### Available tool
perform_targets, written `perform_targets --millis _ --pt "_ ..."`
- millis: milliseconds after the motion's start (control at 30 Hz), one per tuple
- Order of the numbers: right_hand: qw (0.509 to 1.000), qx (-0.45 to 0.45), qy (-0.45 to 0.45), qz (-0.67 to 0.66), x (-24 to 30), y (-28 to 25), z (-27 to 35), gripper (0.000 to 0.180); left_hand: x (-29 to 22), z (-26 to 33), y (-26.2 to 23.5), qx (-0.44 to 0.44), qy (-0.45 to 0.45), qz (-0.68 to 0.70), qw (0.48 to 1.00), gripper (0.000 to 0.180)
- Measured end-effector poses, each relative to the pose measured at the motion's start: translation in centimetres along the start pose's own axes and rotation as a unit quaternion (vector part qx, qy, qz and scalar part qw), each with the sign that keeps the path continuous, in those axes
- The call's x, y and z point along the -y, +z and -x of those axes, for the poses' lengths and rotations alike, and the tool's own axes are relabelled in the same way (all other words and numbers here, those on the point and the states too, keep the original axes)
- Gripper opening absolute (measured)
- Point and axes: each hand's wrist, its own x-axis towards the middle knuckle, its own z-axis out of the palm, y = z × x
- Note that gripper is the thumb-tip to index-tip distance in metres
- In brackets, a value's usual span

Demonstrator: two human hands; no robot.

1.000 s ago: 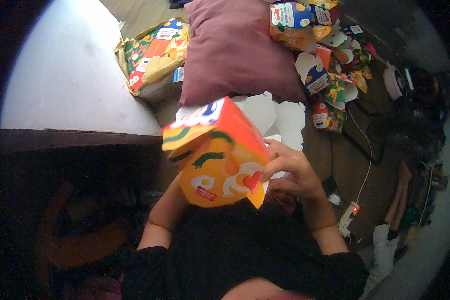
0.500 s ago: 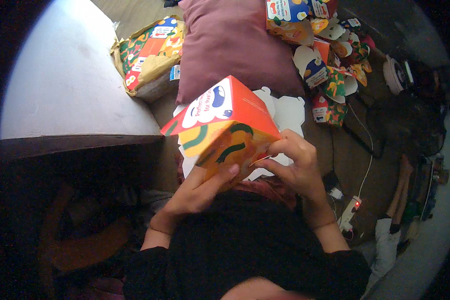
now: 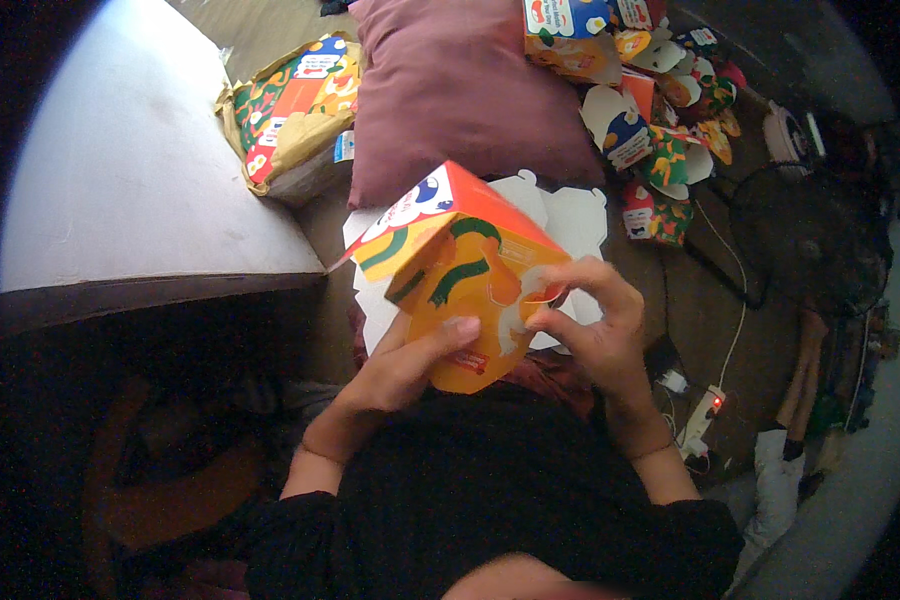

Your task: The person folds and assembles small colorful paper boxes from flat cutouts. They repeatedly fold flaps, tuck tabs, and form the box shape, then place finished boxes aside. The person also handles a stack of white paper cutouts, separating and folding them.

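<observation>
Both hands hold a colourful orange and yellow cardboard box (image 3: 450, 262) in front of my chest. My left hand (image 3: 407, 366) supports its lower near side, fingers spread along the orange face. My right hand (image 3: 594, 325) pinches a flap at the box's right end with its fingertips. Under the box lies a stack of flat white unfolded box blanks (image 3: 568, 212) on my lap.
A maroon pillow (image 3: 460, 85) lies ahead on the floor. A bundle of printed flat boxes in a wrapper (image 3: 292, 112) sits at its left. Several folded colourful boxes (image 3: 650, 110) are piled at the upper right. A white mattress edge (image 3: 130, 190) runs along the left. A power strip with cable (image 3: 702, 415) lies at the right.
The box has been turned and tilted in my hands. My left hand came out from under it onto its near face, and my right hand moved to the flap at its right end.
</observation>
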Motion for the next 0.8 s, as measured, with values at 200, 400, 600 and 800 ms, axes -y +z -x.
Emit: perform_targets --millis 200,400,600,800 --pt "0.946 0.071 0.195 -0.248 0.2 0.3 -0.3 0.105 -0.5 -0.4 -0.5 0.036 -0.074 -0.031 0.996 0.057" --pt "0.99 0.139 0.016 0.034 0.1 -1.5 -1.8 0.08 -1.0 -0.4 -0.4 0.036 -0.056 -0.106 0.992 0.063" --pt "0.981 0.19 -0.021 0.018 -0.6 -1.0 -2.3 0.028 0.4 -1.1 -2.4 0.152 -0.129 -0.164 0.966 0.067" --pt "0.996 0.011 -0.066 0.059 -0.7 -0.7 -2.1 0.021 3.4 -1.0 -1.7 0.168 -0.021 0.395 0.903 0.069"
